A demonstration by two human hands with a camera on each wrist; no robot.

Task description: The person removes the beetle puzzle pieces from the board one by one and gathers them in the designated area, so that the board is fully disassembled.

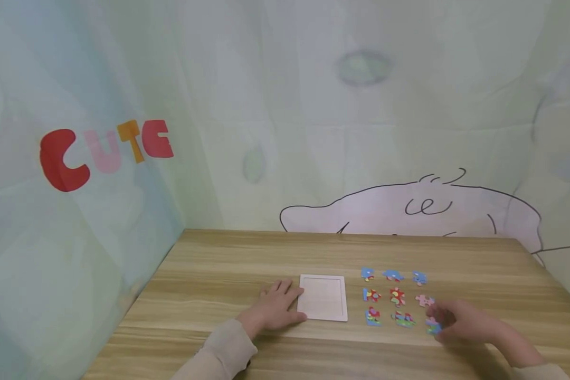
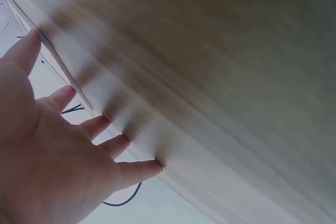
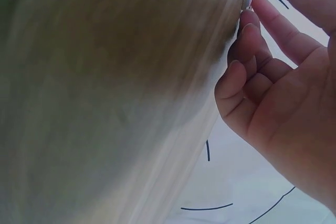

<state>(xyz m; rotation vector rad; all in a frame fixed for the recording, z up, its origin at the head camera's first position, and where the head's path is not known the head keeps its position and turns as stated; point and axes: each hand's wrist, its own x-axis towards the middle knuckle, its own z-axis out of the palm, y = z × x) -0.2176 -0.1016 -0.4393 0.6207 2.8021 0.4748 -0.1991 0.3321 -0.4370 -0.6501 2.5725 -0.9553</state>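
Note:
A white square puzzle tray [image 1: 322, 316] lies on the table with nothing in its recess. My left hand [image 1: 277, 306] rests spread at the tray's left side, thumb and index finger touching its edge. The left wrist view shows the same hand [image 2: 68, 145] with fingers apart, tips down on the wood. At the right, my right hand [image 1: 465, 321] has thumb and index finger around a pink, blue and green puzzle piece [image 1: 433, 328], partly hidden by the fingers. The other fingers of that hand [image 3: 283, 87] are curled in the right wrist view.
Several other puzzle pieces lie in rows between tray and right hand, among them a red one [image 1: 397, 296], a pink one [image 1: 425, 301] and a blue one [image 1: 419, 278]. The wooden table [image 1: 228, 258] ends at a printed curtain [image 1: 228, 158] behind and at the left.

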